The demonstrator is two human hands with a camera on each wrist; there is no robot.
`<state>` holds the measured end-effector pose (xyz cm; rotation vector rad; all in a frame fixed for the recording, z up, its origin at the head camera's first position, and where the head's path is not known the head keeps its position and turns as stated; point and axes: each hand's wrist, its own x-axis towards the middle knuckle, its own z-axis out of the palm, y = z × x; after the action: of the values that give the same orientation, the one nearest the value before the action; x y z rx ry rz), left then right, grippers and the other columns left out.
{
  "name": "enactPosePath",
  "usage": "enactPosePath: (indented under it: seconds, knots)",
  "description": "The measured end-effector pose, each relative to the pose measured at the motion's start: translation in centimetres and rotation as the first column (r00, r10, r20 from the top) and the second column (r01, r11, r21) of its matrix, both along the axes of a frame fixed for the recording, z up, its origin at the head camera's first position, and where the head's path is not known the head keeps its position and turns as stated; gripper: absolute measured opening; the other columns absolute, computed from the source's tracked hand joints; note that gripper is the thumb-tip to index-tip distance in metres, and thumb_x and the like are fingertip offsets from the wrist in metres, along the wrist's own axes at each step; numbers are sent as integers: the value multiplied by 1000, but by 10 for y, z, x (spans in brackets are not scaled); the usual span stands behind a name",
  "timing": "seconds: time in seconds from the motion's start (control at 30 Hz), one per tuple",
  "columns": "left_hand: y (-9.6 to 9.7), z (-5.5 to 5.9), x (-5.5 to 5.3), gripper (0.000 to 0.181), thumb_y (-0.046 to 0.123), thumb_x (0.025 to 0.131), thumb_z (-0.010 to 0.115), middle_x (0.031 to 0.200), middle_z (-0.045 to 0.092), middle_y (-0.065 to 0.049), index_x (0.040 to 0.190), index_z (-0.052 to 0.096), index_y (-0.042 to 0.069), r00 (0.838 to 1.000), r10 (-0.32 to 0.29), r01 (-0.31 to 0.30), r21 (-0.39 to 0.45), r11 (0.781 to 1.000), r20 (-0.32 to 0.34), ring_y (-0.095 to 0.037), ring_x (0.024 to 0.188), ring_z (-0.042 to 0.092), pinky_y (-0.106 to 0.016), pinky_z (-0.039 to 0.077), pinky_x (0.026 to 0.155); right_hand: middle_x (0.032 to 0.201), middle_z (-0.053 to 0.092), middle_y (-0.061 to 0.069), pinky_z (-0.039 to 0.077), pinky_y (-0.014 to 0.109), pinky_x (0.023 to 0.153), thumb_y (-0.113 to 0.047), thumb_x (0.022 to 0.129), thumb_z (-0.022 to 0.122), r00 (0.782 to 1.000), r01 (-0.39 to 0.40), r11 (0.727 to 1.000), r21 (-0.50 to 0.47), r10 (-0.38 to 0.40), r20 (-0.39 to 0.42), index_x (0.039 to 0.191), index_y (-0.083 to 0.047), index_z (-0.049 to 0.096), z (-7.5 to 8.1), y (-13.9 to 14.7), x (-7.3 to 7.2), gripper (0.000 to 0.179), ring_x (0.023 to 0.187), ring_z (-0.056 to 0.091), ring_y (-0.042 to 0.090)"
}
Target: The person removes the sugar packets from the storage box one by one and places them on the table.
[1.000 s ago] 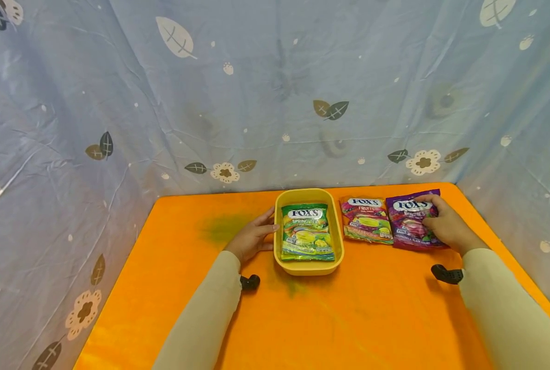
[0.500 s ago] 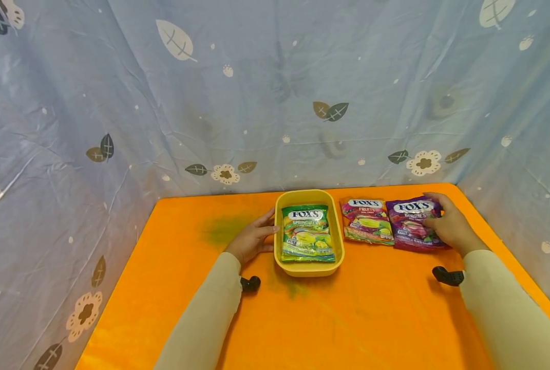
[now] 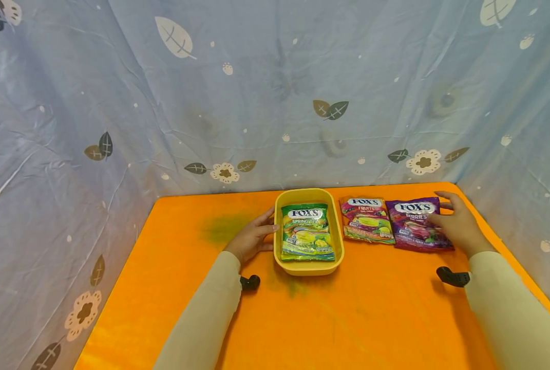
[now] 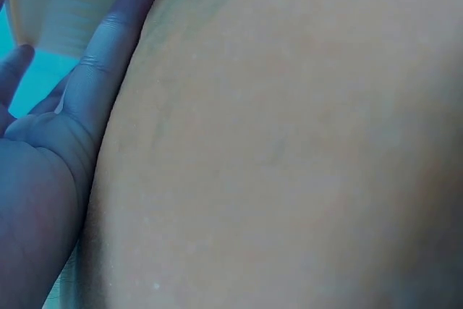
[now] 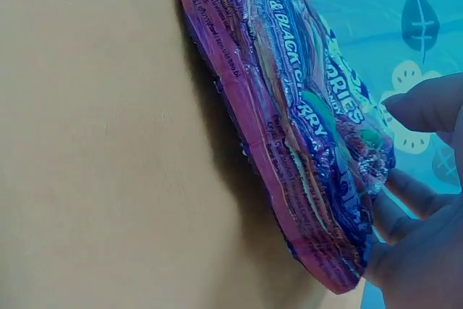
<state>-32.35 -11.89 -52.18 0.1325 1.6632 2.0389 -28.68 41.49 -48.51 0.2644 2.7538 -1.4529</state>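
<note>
My left hand [image 3: 251, 238] rests against the left side of a yellow plastic tray [image 3: 309, 269], thumb at the rim. The left wrist view shows its fingers [image 4: 108, 48] extended up to the tray wall [image 4: 76, 9]. Inside the tray lies a green Fox's Spring Tea candy bag [image 3: 308, 236], face up. At the right edge of a purple Fox's Berries candy bag [image 3: 412, 226], my right hand [image 3: 461, 226] is spread. Its thumb [image 5: 427, 106] hovers over the bag's face in the right wrist view, and its other fingers lie along the bag's side.
An orange-red Fox's Fruits candy bag [image 3: 366, 221] lies flat between the tray and the purple bag. Orange cloth [image 3: 348, 318] covers the table. A pale blue leaf-print curtain [image 3: 256, 103] stands behind it and at both sides.
My right hand has drawn back from the top of the purple candy bag to its right edge, fingers spreading. The left hand and tray have stayed in place.
</note>
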Motion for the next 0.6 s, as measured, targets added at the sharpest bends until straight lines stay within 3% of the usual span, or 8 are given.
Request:
enactPosePath:
  seconds: [0.13, 0.23, 0.33, 0.43, 0.6]
  knots:
    - [0, 0, 0, 71, 15, 110, 65, 173, 37, -5, 172, 36, 34, 1000, 3, -3, -2, 1000, 4, -32, 144, 53, -49, 62, 94, 165, 19, 44, 43, 77, 106, -27, 114, 59, 1000, 20, 1000, 1, -20, -18, 174, -7, 10, 1, 0, 2, 80, 137, 36, 69]
    - [0, -1, -1, 72, 15, 109, 66, 173, 36, -4, 172, 36, 34, 1000, 12, -12, -11, 1000, 8, -32, 144, 53, -49, 62, 94, 164, 22, 43, 44, 75, 106, -25, 114, 58, 999, 22, 1000, 6, -22, -29, 174, -5, 11, 2, 0, 4, 79, 139, 35, 68]
    - [0, -2, -1, 72, 16, 109, 67, 174, 36, -4, 172, 37, 34, 1000, 15, -14, -15, 1000, 9, -31, 144, 53, -48, 62, 94, 164, 24, 42, 61, 48, 95, -25, 114, 58, 999, 16, 1000, -9, -17, -44, 174, -4, 11, 3, 3, 6, 79, 140, 36, 66]
    - [0, -1, -1, 72, 17, 109, 67, 174, 35, -4, 172, 37, 34, 1000, 8, -8, -9, 1000, 6, -32, 145, 53, -49, 62, 95, 165, 26, 41, 55, 18, 75, -23, 114, 57, 997, 24, 999, -38, -26, -69, 174, -4, 11, 5, 6, 7, 78, 135, 43, 59]
    - [0, -2, -1, 72, 17, 109, 68, 174, 35, -3, 172, 37, 34, 1000, 7, -7, -6, 1000, 8, -31, 144, 53, -48, 62, 95, 163, 31, 39, 51, 9, 73, -20, 114, 55, 994, 42, 997, -58, -48, -98, 174, -4, 14, 7, 9, 7, 74, 116, 57, 31]
